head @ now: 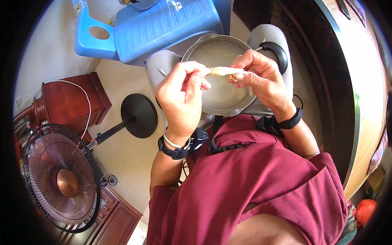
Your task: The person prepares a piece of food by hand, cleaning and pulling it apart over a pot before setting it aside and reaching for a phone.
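Note:
Above a metal pan (211, 107) resting on the lap, both hands hold one pale, slender piece of food (222, 71), which might be a chicken foot; its kind is hard to tell. My left hand (183, 88) pinches its thin left end between thumb and fingertips. Thumb and fingers of my right hand (260, 76) grip the other end, with a small yellowish scrap (232, 78) by the thumb. Cloudy liquid (217, 90) with a few yellowish bits fills the pan's bottom. The pan's black handle (277, 56) lies against the right knee.
A blue plastic chair (168, 27) stands ahead, with a metal container (144, 4) on it. To the left is a pedestal fan (68, 182) with a round black base (139, 115), near dark red wooden cabinets (72, 101). A bed-like platform with a dark edge (330, 76) runs along the right.

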`<action>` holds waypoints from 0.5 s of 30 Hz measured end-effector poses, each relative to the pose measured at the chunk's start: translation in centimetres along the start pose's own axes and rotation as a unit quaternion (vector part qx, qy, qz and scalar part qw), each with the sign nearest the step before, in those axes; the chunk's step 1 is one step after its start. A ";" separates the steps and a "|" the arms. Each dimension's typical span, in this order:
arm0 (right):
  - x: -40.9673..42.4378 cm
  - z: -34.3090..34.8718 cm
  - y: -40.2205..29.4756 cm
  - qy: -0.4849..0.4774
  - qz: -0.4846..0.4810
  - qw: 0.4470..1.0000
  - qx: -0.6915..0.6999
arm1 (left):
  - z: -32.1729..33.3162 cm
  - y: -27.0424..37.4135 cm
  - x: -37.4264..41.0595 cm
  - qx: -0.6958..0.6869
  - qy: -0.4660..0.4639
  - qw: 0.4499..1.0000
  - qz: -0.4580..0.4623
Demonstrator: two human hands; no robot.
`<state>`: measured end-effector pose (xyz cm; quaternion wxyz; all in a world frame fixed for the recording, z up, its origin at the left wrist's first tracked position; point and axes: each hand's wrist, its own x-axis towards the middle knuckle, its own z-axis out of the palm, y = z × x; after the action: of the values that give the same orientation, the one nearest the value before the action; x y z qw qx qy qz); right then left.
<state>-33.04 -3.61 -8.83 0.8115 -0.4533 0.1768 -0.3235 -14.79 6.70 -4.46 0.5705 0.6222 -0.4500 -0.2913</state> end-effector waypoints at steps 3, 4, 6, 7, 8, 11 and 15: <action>0.1 -0.3 0.0 -0.005 0.002 1.000 0.001 | -0.4 0.0 0.2 -0.065 -0.001 0.997 -0.041; 0.1 -0.5 0.0 -0.010 0.002 1.000 0.002 | -0.5 0.0 0.3 -0.073 -0.008 0.996 -0.050; 0.1 -0.6 -0.1 -0.013 0.009 1.000 0.002 | -0.4 0.1 0.5 -0.085 -0.024 0.994 -0.067; 0.1 -0.5 -0.1 -0.015 0.012 1.000 0.003 | -0.3 0.2 0.5 -0.089 -0.034 0.993 -0.075; 0.1 -0.5 -0.1 -0.016 0.011 1.000 0.007 | -0.2 0.2 0.5 -0.093 -0.043 0.991 -0.084; 0.2 -0.4 0.0 -0.030 -0.003 1.000 -0.001 | 0.2 1.2 0.7 -0.080 -0.095 0.982 -0.145; -0.1 1.0 -0.8 -0.034 -0.003 0.994 -0.099 | 0.3 0.3 0.5 -0.130 -0.077 0.978 -0.147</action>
<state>-32.83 -3.21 -7.63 0.7671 -0.5429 0.1785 -0.2915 -14.90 6.11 -4.11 0.5616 0.5776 -0.3543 -0.4749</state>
